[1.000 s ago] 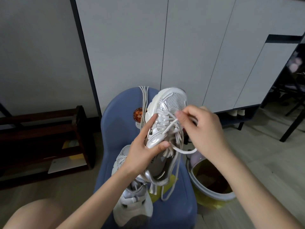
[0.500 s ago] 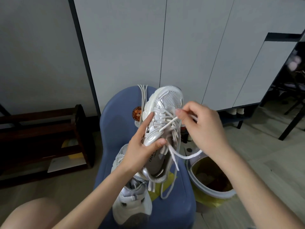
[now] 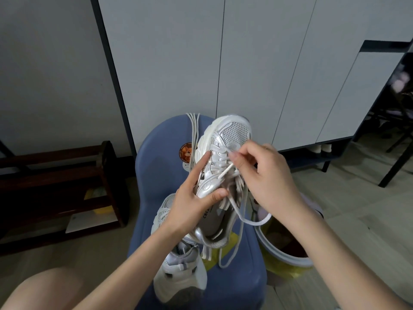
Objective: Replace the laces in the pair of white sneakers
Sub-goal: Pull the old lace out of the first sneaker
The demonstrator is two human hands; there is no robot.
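We hold one white sneaker [image 3: 223, 175] up above the blue chair [image 3: 161, 171], toe pointing away from us toward the grey cabinet [image 3: 223, 63] and the opening facing us. Our left hand [image 3: 192, 198] grips this sneaker from its left side: the thumb presses across the silver upper beside the tongue, the index finger lies straight along the sole edge, and the other fingers pass behind the shoe, where we cannot see them. Our right hand [image 3: 268, 175] is at the sneaker's right side, thumb and forefinger pinching the white lace [image 3: 225, 172] at the eyelets near the toe. From there the lace runs slack down over the opening, loops out to the right under our wrist, and another strand hangs below the heel toward the chair seat.

The second sneaker [image 3: 178, 265] lies on the chair seat, below and left of the held one, its heel toward us and partly hidden by our left forearm. A bundle of spare laces [image 3: 194, 126] is draped over the top of the chair back, just left of the held sneaker's toe. A round sticker [image 3: 185, 153] sits on the chair back under those laces. Right of the chair stands a white bin [image 3: 288, 253] lined with a yellow bag. Left of the chair is a dark wooden rack [image 3: 67, 175].
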